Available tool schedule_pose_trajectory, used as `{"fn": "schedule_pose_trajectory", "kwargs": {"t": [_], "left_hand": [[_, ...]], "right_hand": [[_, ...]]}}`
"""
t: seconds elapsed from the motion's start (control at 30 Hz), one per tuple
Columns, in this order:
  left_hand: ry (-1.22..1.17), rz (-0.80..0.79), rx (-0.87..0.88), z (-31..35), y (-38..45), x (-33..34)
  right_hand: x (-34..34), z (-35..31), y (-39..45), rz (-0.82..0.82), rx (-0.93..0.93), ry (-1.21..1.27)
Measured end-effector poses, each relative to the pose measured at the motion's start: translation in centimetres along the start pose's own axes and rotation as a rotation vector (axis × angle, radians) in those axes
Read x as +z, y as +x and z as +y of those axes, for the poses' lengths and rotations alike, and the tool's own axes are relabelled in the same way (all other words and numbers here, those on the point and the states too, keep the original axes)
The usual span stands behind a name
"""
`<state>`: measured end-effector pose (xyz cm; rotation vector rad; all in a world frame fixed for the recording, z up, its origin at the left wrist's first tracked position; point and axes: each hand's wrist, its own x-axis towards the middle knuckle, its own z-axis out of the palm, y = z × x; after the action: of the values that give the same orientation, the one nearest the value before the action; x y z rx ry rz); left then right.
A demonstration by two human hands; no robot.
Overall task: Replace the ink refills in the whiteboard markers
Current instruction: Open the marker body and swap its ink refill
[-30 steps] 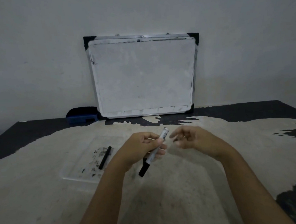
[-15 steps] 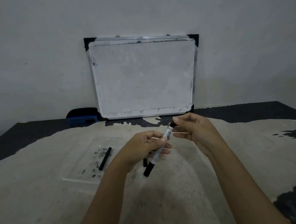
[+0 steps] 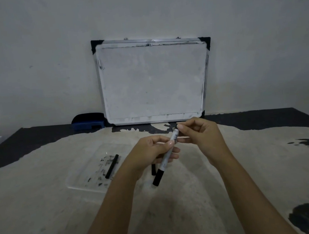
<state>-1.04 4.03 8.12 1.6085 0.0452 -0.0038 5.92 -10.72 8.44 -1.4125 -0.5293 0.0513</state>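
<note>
Head view, looking forward and down, gives me both bare forearms reaching out over the surface (image 3: 46, 212), which is pale and worn in the middle with dark patches at the far edge and on the right. My left hand (image 3: 153, 153) is closed around the white barrel of a marker (image 3: 167, 154), thumb on top and fingers curled beneath, gripping it about mid-length. I see the marker held slanted, its black cap end pointing down toward me and hanging clear above the surface, its other end angled up and away. My right hand (image 3: 198, 133) is at that upper end, thumb and forefinger pinched together on a small dark piece at the very tip; I cannot tell whether that piece is the refill or an end plug, since the fingers hide most of it. To the left of the hands lies a clear plastic tray (image 3: 77, 182), smudged with black ink marks, and a slim black stick (image 3: 112, 166) lies slanted inside it. Just below my left hand a short black piece (image 3: 153, 170) rests on the surface, partly hidden by the hand. At the back a whiteboard (image 3: 152, 81) with black corner caps leans upright against the grey wall, and a dark blue eraser (image 3: 88, 121) sits just beside its lower left corner.
</note>
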Motion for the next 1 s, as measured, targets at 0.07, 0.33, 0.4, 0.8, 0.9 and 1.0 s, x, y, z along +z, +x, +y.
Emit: {"fn": "schedule_pose_trajectory", "kwargs": {"t": [0.07, 0.33, 0.4, 0.8, 0.9, 1.0], "left_hand": [[-0.004, 0.018, 0.007, 0.1, 0.0, 0.0], [-0.15, 0.249, 0.113, -0.1, 0.6, 0.4], [-0.131, 0.403, 0.156, -0.3, 0.9, 0.3], [-0.122, 0.371, 0.075, -1.9, 1.5, 0.8], [-0.071, 0.362, 0.07, -2.1, 1.6, 1.1], [-0.017, 0.349, 0.065, -2.6, 1.9, 1.2]], "right_hand": [[0.1, 0.1, 0.0, -0.001, -0.002, 0.018], [0.2, 0.3, 0.1, -0.092, 0.113, -0.033], [0.5, 0.3, -0.1, -0.157, 0.187, -0.089], [1.2, 0.6, -0.6, -0.266, 0.364, -0.243], [0.4, 0.4, -0.3, -0.158, 0.385, -0.283], [-1.5, 0.5, 0.5, 0.101, 0.405, -0.48]]}}
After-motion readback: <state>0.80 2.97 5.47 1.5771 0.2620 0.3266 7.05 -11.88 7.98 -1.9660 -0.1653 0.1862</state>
